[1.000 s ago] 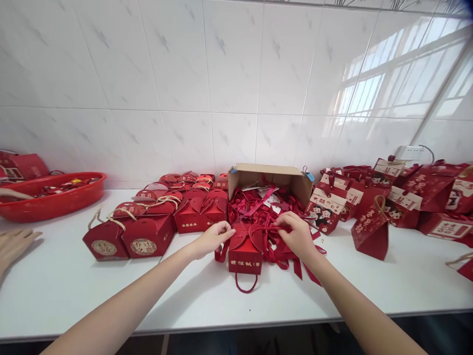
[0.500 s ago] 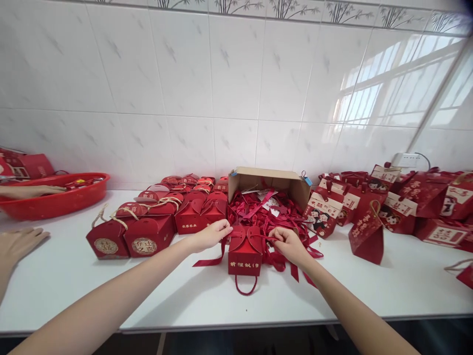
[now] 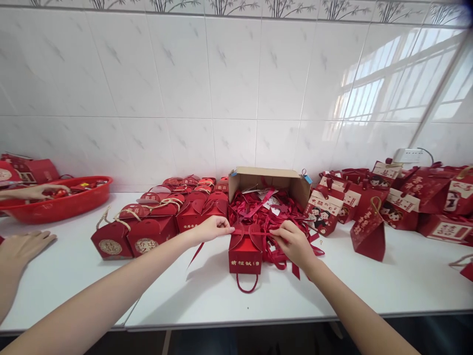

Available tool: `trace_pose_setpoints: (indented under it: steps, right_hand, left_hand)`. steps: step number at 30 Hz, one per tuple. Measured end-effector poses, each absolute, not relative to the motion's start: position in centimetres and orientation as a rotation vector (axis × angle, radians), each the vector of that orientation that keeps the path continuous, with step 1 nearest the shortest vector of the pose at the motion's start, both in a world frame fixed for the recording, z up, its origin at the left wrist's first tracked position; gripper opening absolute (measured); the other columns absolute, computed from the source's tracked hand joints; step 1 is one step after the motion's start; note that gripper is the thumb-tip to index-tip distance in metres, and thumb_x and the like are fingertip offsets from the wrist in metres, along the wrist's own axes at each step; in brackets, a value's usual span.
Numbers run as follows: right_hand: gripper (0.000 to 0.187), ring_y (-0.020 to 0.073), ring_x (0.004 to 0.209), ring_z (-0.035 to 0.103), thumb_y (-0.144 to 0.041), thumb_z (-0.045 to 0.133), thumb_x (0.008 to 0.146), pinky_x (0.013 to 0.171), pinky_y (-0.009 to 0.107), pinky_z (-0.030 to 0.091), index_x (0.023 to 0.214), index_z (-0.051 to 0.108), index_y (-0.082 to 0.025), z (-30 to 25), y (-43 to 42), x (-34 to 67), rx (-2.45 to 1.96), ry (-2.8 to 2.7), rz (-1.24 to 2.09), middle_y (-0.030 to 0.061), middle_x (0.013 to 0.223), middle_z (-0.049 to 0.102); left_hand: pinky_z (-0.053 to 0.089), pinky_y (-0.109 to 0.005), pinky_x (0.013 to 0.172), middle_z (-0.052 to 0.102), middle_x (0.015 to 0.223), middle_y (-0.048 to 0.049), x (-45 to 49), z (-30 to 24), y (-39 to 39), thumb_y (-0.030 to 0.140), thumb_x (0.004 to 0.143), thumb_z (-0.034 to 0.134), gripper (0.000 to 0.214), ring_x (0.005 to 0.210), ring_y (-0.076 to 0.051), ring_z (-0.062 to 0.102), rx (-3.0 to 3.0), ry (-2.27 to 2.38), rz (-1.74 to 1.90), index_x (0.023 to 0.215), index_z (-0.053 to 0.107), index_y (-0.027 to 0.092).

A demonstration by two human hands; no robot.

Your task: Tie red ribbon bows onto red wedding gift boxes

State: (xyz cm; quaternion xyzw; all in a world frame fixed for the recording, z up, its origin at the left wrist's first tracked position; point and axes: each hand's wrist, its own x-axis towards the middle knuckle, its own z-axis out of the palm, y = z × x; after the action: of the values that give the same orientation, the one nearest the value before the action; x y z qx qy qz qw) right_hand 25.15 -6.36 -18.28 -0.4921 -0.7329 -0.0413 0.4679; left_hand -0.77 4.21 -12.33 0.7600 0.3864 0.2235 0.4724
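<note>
A small red gift box (image 3: 245,259) with gold characters stands upright in front of me, its dark red cord handle (image 3: 247,290) lying on the table before it. Across its top flaps runs a red ribbon (image 3: 250,232). My left hand (image 3: 216,229) pinches the ribbon on the box's left, one loose end hanging down below the fingers. On the other side, my right hand (image 3: 290,237) has its fingers closed on the ribbon too. Directly behind the box, loose ribbons (image 3: 275,209) spill out of a cardboard carton (image 3: 266,172).
Finished-looking red boxes (image 3: 151,231) with rope handles stand in rows at left. Red printed bags (image 3: 369,229) crowd the right. At far left, another person's hands (image 3: 27,246) are by a red plastic basin (image 3: 74,199). The white table's front edge (image 3: 258,323) runs near me.
The ribbon is now stretched straighter across the box top, and its left loose end has swung down. The other person's hand in the basin has picked up something small and red.
</note>
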Motion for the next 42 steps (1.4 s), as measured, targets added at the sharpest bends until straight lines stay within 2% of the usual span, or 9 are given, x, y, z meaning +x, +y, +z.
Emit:
trace_pose_setpoints:
  steps: [5, 12, 15, 17, 20, 23, 30, 37, 42]
  right_hand:
    - [0.028, 0.0185, 0.068, 0.048, -0.023, 0.045, 0.091, 0.062, 0.032, 0.043, 0.075, 0.069, -0.025, -20.0, -6.5, 25.7, -1.188, -1.855, -0.261, 0.0056, 0.071, 0.054]
    - [0.048, 0.0327, 0.115, 0.047, -0.008, 0.050, 0.071, 0.094, 0.052, 0.042, 0.117, 0.059, -0.019, -22.1, -8.7, 24.9, -1.237, -1.751, -0.438, 0.0158, 0.124, 0.051]
    - [0.026, 0.0271, 0.093, 0.057, -0.010, 0.047, 0.072, 0.082, 0.044, 0.048, 0.087, 0.064, -0.021, -22.3, -10.3, 24.3, -1.274, -1.594, -0.221, 0.0109, 0.097, 0.061]
    - [0.018, 0.0202, 0.068, 0.058, -0.014, 0.046, 0.074, 0.064, 0.034, 0.048, 0.074, 0.062, -0.022, -22.1, -11.0, 23.5, -1.325, -1.506, 0.223, 0.0054, 0.075, 0.062]
    - [0.022, 0.0130, 0.041, 0.048, -0.027, 0.049, 0.078, 0.038, 0.024, 0.034, 0.096, 0.060, -0.019, -21.4, -11.2, 22.1, -1.328, -1.165, 1.034, 0.0000, 0.061, 0.060]
    - [0.038, 0.0092, 0.033, 0.041, -0.041, 0.046, 0.085, 0.031, 0.018, 0.022, 0.115, 0.050, -0.018, -20.6, -10.8, 20.8, -1.221, -0.931, 1.364, -0.0006, 0.059, 0.061]
    - [0.011, 0.0004, 0.032, 0.031, -0.030, 0.059, 0.087, 0.029, 0.008, 0.020, 0.088, 0.054, -0.020, -20.0, -9.5, 20.1, -0.729, -0.297, 1.620, -0.0051, 0.055, 0.055]
    - [0.019, 0.0012, 0.036, 0.035, -0.028, 0.054, 0.092, 0.029, 0.008, 0.029, 0.076, 0.051, -0.019, -18.9, -8.5, 20.4, -0.524, -0.148, 1.623, -0.0040, 0.061, 0.056]
    - [0.020, 0.0007, 0.034, 0.037, -0.017, 0.047, 0.094, 0.029, 0.007, 0.031, 0.074, 0.052, -0.017, -19.7, -7.7, 20.1, -0.475, -0.121, 1.646, -0.0060, 0.054, 0.050]
  left_hand:
    - [0.019, -0.021, 0.045, 0.043, 0.053, 0.0062, -0.9, -14.1, 4.2, 0.048, 0.054, 0.081, 0.040, 0.047, -0.007, 0.030, 1.792, 0.950, 0.530, 0.060, 0.057, 0.016]
    - [0.038, -0.024, 0.064, 0.054, 0.075, 0.0009, -1.2, -15.1, 1.2, 0.049, 0.066, 0.072, 0.035, 0.071, -0.014, 0.048, 1.644, 0.964, 0.899, 0.073, 0.056, 0.018]
    - [0.036, -0.024, 0.063, 0.050, 0.068, 0.0022, -2.1, -14.8, -0.3, 0.047, 0.074, 0.064, 0.030, 0.067, -0.014, 0.045, 1.569, 0.979, 1.045, 0.073, 0.054, 0.019]
    - [0.034, -0.024, 0.058, 0.047, 0.060, 0.0031, -2.6, -14.5, -1.3, 0.046, 0.080, 0.057, 0.028, 0.058, -0.013, 0.042, 1.540, 0.976, 1.026, 0.076, 0.057, 0.018]
    - [0.031, -0.022, 0.050, 0.045, 0.055, 0.0043, -2.8, -14.4, -2.6, 0.034, 0.082, 0.055, 0.020, 0.049, -0.010, 0.038, 1.231, 0.967, 0.877, 0.088, 0.063, 0.016]
    - [0.028, -0.020, 0.044, 0.041, 0.054, 0.0047, -2.5, -14.9, -2.9, 0.023, 0.082, 0.054, 0.014, 0.043, -0.008, 0.035, 0.863, 0.960, 0.697, 0.085, 0.063, 0.013]
    - [0.041, -0.022, 0.046, 0.046, 0.056, 0.0016, -1.8, -17.2, -2.0, 0.013, 0.084, 0.050, 0.011, 0.043, -0.009, 0.044, 0.625, 0.917, 0.620, 0.075, 0.056, 0.013]
    - [0.052, -0.019, 0.060, 0.064, 0.083, -0.0041, -1.4, -17.8, -0.7, 0.003, 0.089, 0.043, 0.018, 0.067, -0.010, 0.063, 0.489, 0.842, 1.002, 0.084, 0.052, 0.017]
    - [0.052, -0.018, 0.054, 0.059, 0.071, -0.0049, -0.9, -17.7, -0.2, 0.004, 0.090, 0.045, 0.018, 0.058, -0.009, 0.059, 0.426, 0.765, 1.065, 0.077, 0.054, 0.012]
